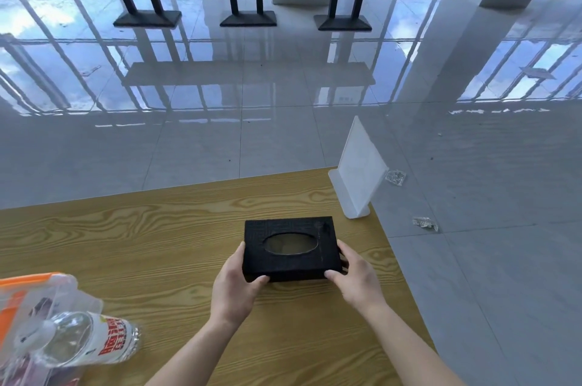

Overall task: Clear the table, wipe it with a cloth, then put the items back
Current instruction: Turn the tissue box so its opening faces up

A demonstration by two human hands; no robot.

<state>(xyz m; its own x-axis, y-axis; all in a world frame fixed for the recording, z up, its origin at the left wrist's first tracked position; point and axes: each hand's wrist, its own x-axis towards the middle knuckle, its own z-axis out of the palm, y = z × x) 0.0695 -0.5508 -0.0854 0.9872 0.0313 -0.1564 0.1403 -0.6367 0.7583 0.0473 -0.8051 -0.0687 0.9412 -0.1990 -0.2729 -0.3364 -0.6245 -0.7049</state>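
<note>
Head view: our left hand (234,286) and right hand (357,278) grip the black rectangular tissue box (289,248) by its ends on the wood-grain table (126,244).

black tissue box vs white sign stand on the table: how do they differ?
The black tissue box lies flat and low; the white sign stand stands upright at the table's far corner. The box is gripped by the left hand and right hand; the stand is untouched. Both are on the wooden table.

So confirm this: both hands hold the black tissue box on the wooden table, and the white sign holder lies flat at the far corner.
Wrong on one point: the head view shows the white sign holder standing upright at the far corner. Both hands, left hand and right hand, do hold the black tissue box on the wooden table.
</note>
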